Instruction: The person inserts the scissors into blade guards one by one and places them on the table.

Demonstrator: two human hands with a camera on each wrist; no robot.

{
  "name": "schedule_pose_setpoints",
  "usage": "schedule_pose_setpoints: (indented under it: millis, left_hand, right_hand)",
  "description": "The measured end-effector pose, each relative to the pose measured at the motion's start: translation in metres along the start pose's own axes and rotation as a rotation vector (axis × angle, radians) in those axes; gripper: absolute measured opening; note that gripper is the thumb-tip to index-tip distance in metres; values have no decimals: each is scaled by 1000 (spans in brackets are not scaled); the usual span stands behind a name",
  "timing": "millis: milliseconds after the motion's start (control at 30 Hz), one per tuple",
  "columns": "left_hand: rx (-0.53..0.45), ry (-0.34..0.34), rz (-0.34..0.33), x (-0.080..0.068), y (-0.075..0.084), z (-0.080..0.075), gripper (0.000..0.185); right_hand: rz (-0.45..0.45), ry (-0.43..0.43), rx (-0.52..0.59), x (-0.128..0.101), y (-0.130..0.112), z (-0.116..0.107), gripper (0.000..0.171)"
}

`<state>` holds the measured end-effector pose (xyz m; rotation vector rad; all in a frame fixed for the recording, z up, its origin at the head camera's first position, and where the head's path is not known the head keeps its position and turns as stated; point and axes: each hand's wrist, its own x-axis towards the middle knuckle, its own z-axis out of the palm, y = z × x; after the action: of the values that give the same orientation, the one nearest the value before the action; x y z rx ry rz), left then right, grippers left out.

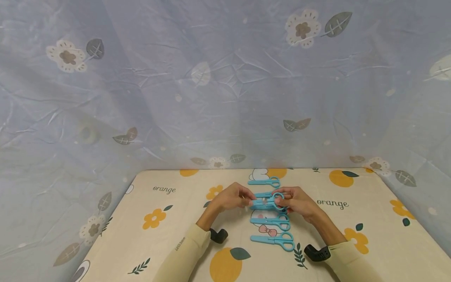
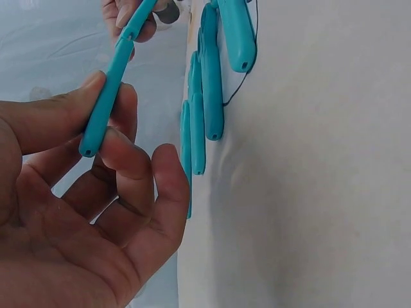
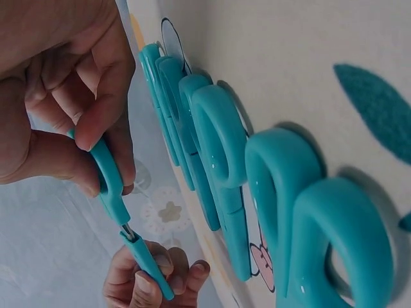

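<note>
A pair of light blue scissors with a blade cover is held above the table between both hands. My left hand (image 1: 232,197) pinches the blade cover (image 2: 106,106) between thumb and fingers near its tip. The right hand (image 1: 297,200) grips the scissors' handle (image 3: 110,179) by its loops, partly hidden behind the fingers. In the right wrist view, a short bit of metal blade (image 3: 128,230) shows between handle and cover. Under and around the hands, several matching covered scissors (image 1: 269,239) lie in a column, handles to the right.
The table wears a cream cloth (image 1: 155,243) printed with oranges, flowers and the word orange. Behind it and at both sides hangs a grey-blue floral curtain (image 1: 225,102). One pair of scissors (image 1: 260,182) lies near the table's far edge, beyond the hands.
</note>
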<state>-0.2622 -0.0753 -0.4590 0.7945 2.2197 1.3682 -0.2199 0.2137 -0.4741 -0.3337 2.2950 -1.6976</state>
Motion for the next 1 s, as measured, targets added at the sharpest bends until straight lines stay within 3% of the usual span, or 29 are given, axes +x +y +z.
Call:
schedule_pose_setpoints:
  millis: [367, 733, 1000]
  left_hand:
    - [-47, -8, -25, 1, -2, 2, 18]
    - [14, 3, 8, 3, 2, 6, 16]
    - [21, 30, -21, 3, 4, 9, 15]
  right_hand:
    - [-17, 20, -35, 2, 2, 0, 38]
    - [46, 36, 3, 1, 0, 3, 39]
    - [13, 34, -8, 1, 0, 5, 41]
